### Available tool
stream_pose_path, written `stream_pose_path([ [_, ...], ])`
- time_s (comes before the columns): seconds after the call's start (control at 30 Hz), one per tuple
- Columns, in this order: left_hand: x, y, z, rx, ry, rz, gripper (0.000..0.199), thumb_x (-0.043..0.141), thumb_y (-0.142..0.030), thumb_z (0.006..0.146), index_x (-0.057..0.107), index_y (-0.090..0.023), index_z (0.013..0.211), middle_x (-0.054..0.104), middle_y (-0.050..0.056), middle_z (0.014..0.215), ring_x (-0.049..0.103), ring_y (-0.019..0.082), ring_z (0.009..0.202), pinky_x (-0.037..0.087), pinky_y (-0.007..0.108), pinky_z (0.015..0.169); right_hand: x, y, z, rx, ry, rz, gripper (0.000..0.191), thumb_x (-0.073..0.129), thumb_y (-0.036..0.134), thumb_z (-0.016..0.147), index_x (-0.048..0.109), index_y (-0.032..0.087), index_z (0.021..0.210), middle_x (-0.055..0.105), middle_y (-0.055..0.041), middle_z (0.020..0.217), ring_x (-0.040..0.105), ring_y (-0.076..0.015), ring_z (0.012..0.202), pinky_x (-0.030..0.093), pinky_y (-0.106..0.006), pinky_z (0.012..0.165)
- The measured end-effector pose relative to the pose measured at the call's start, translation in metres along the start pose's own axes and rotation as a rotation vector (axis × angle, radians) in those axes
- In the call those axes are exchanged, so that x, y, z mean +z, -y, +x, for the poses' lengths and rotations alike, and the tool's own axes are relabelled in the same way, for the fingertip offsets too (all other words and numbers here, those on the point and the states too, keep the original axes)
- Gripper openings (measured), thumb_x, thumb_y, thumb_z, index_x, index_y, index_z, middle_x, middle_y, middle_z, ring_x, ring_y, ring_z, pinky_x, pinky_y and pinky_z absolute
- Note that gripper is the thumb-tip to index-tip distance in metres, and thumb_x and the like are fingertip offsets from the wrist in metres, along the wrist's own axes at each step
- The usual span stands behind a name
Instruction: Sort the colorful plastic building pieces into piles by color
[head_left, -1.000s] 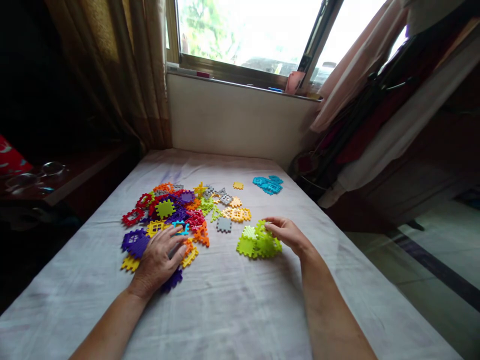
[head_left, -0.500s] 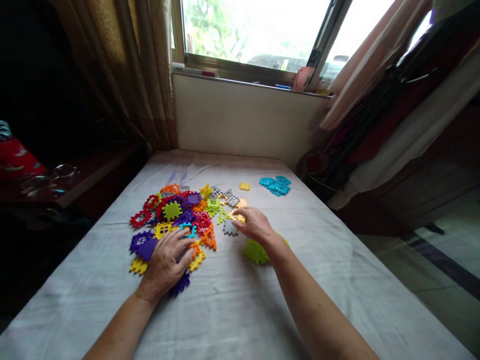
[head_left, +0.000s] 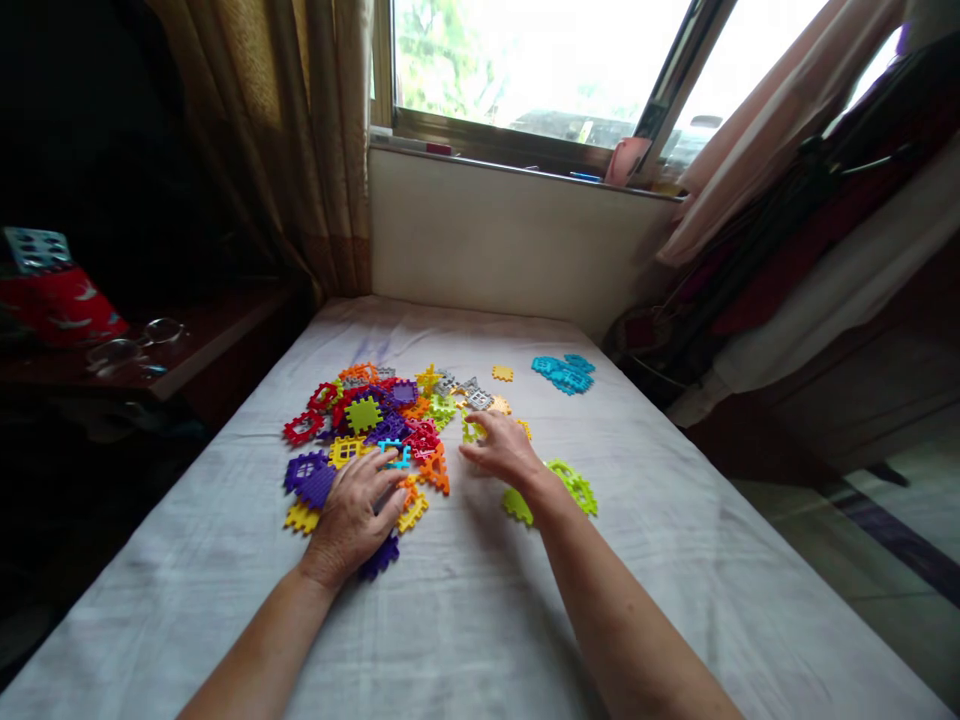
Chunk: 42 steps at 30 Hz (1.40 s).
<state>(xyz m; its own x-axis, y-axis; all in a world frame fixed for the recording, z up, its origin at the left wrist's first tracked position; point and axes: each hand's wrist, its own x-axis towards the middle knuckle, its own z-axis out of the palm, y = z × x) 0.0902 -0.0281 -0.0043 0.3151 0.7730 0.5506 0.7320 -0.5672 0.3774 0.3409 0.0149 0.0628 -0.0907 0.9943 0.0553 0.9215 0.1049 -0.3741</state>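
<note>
My left hand (head_left: 356, 512) rests with loosely spread fingers on the near side of a heap of toothed plastic building pieces. Beside its fingertips are a light-blue frame (head_left: 396, 453) and a yellow window piece (head_left: 347, 451); a purple piece (head_left: 381, 557) pokes out below the palm. My right hand (head_left: 501, 450) is right of the heap, thumb and forefinger around a lime-green building piece (head_left: 472, 430). Its palm hides whatever lies underneath. Close to the right wrist lie more lime-green pieces (head_left: 574, 487).
Blue pieces (head_left: 562, 374) form a separate group at the far right of the cloth-covered surface (head_left: 465, 620). A single pale-yellow piece (head_left: 502, 373) lies left of them. Glasses (head_left: 139, 345) and a red container (head_left: 64, 305) stand on a dark side table.
My right hand has come slightly nearer to the heap, and its fingers are now around the lime-green piece, which has shifted a little right. My left hand stays on the heap. The view has turned slightly left.
</note>
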Motion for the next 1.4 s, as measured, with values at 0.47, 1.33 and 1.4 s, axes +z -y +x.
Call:
stream_pose_path([
  [0.47,0.003,0.007,0.0,0.002,-0.019,0.005,0.027,0.05,-0.042,0.092,0.071,-0.028,0.099,0.067,0.006,0.126,0.058,0.028,0.121,0.044,0.053,0.106,0.023,-0.053,-0.017,0.103,-0.212,0.745,0.022,0.056,0.023,0.074,0.073,0.02,0.088,0.075,-0.0017,0.086,0.069,-0.016,0.077,0.054,-0.029,0.075],
  [1.33,0.005,0.003,0.0,0.002,-0.016,-0.018,0.023,0.052,-0.037,0.092,0.071,-0.029,0.102,0.066,0.005,0.127,0.056,0.027,0.123,0.043,0.052,0.107,0.0,0.001,0.008,-0.282,0.005,-0.284,0.036,0.069,0.04,0.085,0.067,0.026,0.118,0.07,-0.007,0.117,0.059,-0.0255,0.114,0.041,-0.039,0.097],
  [1.4,0.004,0.004,0.0,0.0,-0.012,-0.021,0.023,0.052,-0.038,0.092,0.071,-0.029,0.101,0.066,0.005,0.127,0.056,0.027,0.123,0.043,0.052,0.106,-0.015,-0.019,-0.002,-0.179,-0.102,-0.211,0.034,0.069,0.04,0.084,0.068,0.025,0.115,0.072,-0.0071,0.114,0.061,-0.0256,0.11,0.043,-0.039,0.095],
])
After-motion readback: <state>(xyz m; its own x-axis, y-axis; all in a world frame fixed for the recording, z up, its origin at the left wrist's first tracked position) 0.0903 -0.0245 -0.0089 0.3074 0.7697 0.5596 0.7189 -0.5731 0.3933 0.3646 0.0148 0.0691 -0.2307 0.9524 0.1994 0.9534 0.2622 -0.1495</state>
